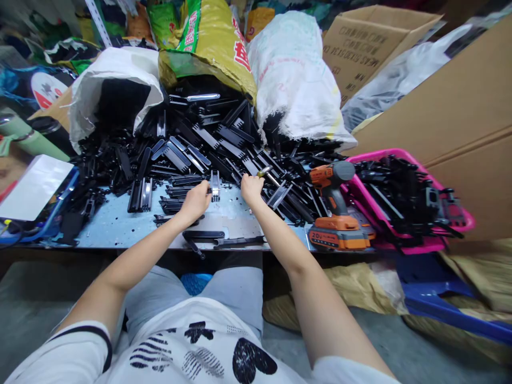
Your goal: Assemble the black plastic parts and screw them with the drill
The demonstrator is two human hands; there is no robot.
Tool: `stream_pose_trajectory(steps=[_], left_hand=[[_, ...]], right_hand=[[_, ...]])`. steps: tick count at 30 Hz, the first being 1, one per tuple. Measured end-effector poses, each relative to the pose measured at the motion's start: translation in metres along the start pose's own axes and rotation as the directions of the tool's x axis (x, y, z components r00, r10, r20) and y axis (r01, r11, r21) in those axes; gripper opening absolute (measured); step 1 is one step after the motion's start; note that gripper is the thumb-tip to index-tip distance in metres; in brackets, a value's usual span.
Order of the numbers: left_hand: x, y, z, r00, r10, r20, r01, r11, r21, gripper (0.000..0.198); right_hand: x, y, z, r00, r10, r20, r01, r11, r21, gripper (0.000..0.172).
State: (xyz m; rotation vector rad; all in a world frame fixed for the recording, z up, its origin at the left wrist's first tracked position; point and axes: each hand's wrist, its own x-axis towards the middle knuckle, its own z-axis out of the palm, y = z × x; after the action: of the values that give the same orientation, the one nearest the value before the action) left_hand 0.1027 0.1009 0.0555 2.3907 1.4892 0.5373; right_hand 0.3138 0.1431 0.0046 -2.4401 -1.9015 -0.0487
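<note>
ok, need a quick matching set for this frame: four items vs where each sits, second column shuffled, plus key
1. cordless drill
2. pink basket
3. yellow sack
4. left hand

A. back of the bench, behind the black parts pile
B. far right, full of black parts
C. standing just left of the basket
D. at a grey slotted piece near the bench middle

Pairs: 1-C, 2-B, 3-A, 4-D

Heap of black moulded plastic strips (208, 138) looked semi-glossy, ribbed. Pale blue metal tabletop (116, 224) was matt, speckled, scuffed. Orange-and-grey plastic cordless drill (334, 205) had a smooth sheen. Pink plastic basket (400, 245) shone. White woven sacks (292, 74) looked coarse; brown cardboard boxes (460, 106) were dull.
</note>
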Motion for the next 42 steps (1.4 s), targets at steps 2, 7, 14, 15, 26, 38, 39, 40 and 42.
stream_pose_trajectory(steps=[2,7,14,15,26,38,39,40,42], left_hand=[[-0.034,-0.023,-0.024,0.998,-0.046,-0.031,0.044,0.997,-0.067,0.016],[-0.098,-0.058,-0.053,0.992,-0.12,0.042,0.126,0.974,-0.19,0.011],[-0.115,-0.061,-0.045,0.978,-0.018,0.209,0.035,0.997,-0.075,0.008],[-0.115,-0.06,-0.044,0.975,0.003,0.221,0.009,0.999,-0.05,0.009],[-0.11,-0.039,-0.021,0.976,0.076,0.206,-0.077,0.997,0.0,0.008],[-0.151,-0.05,0.008,0.984,0.028,-0.177,-0.036,0.998,-0.043,0.024],[-0.152,-0.052,0.01,0.985,0.074,-0.158,-0.07,0.997,0.027,0.027],[-0.152,-0.054,0.011,0.984,0.118,-0.131,-0.108,0.99,0.086,0.029],[-0.149,-0.061,0.014,0.973,0.215,-0.079,-0.2,0.965,0.168,0.031]], right_hand=[[0.002,-0.005,0.004,0.997,0.077,-0.017,-0.077,0.997,0.02,0.037],[-0.002,-0.006,0.004,0.99,0.131,0.045,-0.133,0.991,0.025,0.036],[-0.026,0.003,-0.012,0.992,-0.087,0.089,0.08,0.994,0.08,0.027],[-0.035,0.005,-0.014,0.987,-0.156,0.046,0.149,0.981,0.124,0.026],[-0.139,0.002,-0.028,0.965,-0.2,-0.167,0.26,0.695,0.671,0.026],[-0.184,-0.004,-0.031,0.961,-0.273,-0.041,0.202,0.594,0.778,0.018],[-0.182,-0.006,-0.032,0.954,-0.294,-0.053,0.232,0.615,0.754,0.017],[-0.18,-0.007,-0.033,0.945,-0.321,-0.063,0.264,0.635,0.726,0.016],[-0.176,-0.01,-0.037,0.923,-0.378,-0.066,0.325,0.679,0.658,0.016]])
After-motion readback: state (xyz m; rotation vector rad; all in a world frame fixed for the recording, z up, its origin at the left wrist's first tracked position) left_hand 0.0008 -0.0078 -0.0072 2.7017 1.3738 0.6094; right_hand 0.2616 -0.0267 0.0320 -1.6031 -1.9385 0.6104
